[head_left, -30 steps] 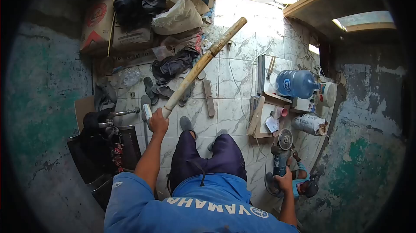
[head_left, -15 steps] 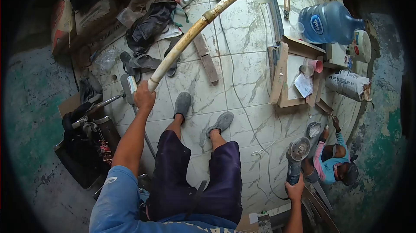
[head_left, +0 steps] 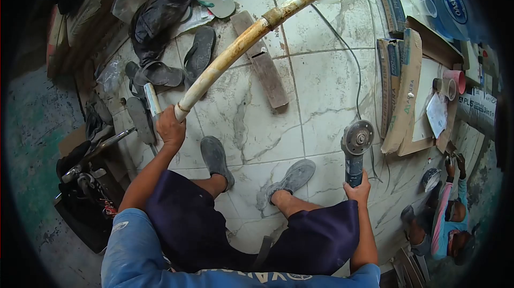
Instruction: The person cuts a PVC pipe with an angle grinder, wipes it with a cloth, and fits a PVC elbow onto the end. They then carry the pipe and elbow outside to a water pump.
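My left hand [head_left: 170,127] is wrapped round the lower end of a long, stained white pipe [head_left: 225,58] with a collar partway along it. The pipe slants up to the right above the tiled floor, its far tip blurred. In my right hand [head_left: 357,187] is an angle grinder [head_left: 353,155], gripped by its body, with the round metal disc [head_left: 358,137] uppermost. Both tools are held apart from each other, in front of my knees.
Sandals [head_left: 201,52] and dark cloth lie at the left, beside a worn wooden board [head_left: 267,76]. Cardboard boxes [head_left: 402,95] and a blue water jug [head_left: 447,6] stand at the right. A cable [head_left: 342,41] crosses the tiles. Another person [head_left: 452,218] crouches at the lower right.
My knees have bent and the view has come closer to the floor. The grinder has moved up and slightly left in view; the pipe stays in my left hand.
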Action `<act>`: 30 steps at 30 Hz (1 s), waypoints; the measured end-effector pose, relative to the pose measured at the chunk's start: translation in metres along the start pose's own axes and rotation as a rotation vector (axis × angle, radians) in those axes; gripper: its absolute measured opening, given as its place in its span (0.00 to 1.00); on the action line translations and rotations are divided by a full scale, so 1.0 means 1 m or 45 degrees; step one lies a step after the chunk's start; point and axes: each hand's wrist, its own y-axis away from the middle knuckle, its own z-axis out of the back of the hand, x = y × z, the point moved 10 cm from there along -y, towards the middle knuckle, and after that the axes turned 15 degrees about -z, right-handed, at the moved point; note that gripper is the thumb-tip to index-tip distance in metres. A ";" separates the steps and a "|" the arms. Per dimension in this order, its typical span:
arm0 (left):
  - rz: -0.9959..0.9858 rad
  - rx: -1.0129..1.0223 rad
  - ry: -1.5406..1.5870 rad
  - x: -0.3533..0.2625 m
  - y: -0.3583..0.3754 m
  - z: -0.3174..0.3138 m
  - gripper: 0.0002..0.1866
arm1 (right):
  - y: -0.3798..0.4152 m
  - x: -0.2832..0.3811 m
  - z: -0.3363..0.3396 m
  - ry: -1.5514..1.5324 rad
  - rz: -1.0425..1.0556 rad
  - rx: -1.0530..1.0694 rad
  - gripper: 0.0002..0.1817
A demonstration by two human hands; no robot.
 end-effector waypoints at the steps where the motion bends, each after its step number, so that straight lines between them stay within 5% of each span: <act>1: 0.001 -0.015 -0.006 0.000 -0.001 -0.011 0.24 | -0.011 -0.004 -0.017 -0.009 0.012 -0.005 0.39; 13: -0.113 -0.276 0.094 -0.050 -0.065 -0.073 0.28 | -0.038 0.010 -0.119 -0.029 0.046 -0.082 0.38; 30: -0.267 0.109 0.425 -0.094 -0.113 -0.095 0.36 | -0.040 0.010 -0.134 0.051 0.191 -0.083 0.36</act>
